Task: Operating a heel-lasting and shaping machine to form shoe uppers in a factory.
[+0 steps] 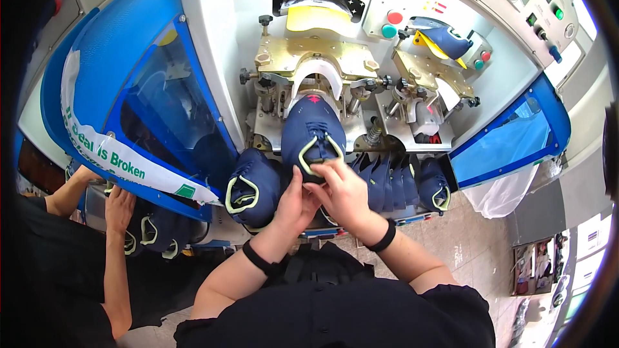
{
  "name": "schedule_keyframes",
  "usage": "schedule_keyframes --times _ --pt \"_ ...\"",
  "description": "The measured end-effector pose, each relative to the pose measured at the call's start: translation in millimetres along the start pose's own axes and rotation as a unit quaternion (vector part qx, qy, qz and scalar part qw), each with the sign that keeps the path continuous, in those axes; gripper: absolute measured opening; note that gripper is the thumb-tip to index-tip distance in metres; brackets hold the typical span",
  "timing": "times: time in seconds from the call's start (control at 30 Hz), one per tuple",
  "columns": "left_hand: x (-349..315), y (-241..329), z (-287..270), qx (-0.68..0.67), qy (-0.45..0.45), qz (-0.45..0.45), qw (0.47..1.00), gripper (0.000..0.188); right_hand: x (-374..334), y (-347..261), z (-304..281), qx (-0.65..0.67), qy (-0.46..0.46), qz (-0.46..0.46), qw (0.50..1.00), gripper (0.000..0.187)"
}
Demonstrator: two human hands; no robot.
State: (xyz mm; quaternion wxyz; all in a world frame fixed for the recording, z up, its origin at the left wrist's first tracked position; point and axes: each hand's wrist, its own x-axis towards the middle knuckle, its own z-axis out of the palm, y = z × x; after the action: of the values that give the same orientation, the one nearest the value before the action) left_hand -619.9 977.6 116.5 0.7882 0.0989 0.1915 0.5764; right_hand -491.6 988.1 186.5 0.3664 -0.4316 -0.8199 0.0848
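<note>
1. The white machine (222, 45) spans the far side.
2. Before it, centre, the navy shoe upper (311, 117) points its toe far.
3. Another upper (263, 166) lies just left.
4. Right hand (346, 194) and left hand (297, 205): fingers gripping the centre upper's near, heel end.

Matt cloth shoe (296, 125), shiny metal plate (278, 58)

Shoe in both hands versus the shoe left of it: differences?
The held shoe is in the left hand and right hand; the left shoe is unheld. The held shoe shows a red toe mark; the left shoe shows none. Both are navy with pale-green trim.
</note>
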Motion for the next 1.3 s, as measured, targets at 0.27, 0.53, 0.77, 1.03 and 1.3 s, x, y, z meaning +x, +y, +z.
schedule_keyframes --times 0.27,0.53,0.77,1.03,1.3 --pt "27.3 0.2 -1.3 -0.016 0.072 0.013 0.997 0.046 56.3 26.0 12.1 -0.102 -0.06 -0.031 0.992 0.063" --pt "21.3 8.0 7.6 -0.002 0.092 0.021 0.996 0.044 53.9 26.2 24.9 -0.042 -0.037 -0.004 0.998 0.056" --pt "23.1 0.6 9.5 -0.021 0.082 0.023 0.996 0.049 54.5 32.1 22.4 -0.041 -0.038 -0.016 0.998 0.053" --pt "27.0 2.1 10.9 -0.017 0.076 0.03 0.996 0.047 56.8 37.6 24.2 -0.032 -0.029 -0.024 0.999 0.053" --pt "26.3 2.4 7.0 -0.02 0.101 0.033 0.994 0.046 57.1 31.3 23.6 -0.054 -0.035 -0.024 0.998 0.055"
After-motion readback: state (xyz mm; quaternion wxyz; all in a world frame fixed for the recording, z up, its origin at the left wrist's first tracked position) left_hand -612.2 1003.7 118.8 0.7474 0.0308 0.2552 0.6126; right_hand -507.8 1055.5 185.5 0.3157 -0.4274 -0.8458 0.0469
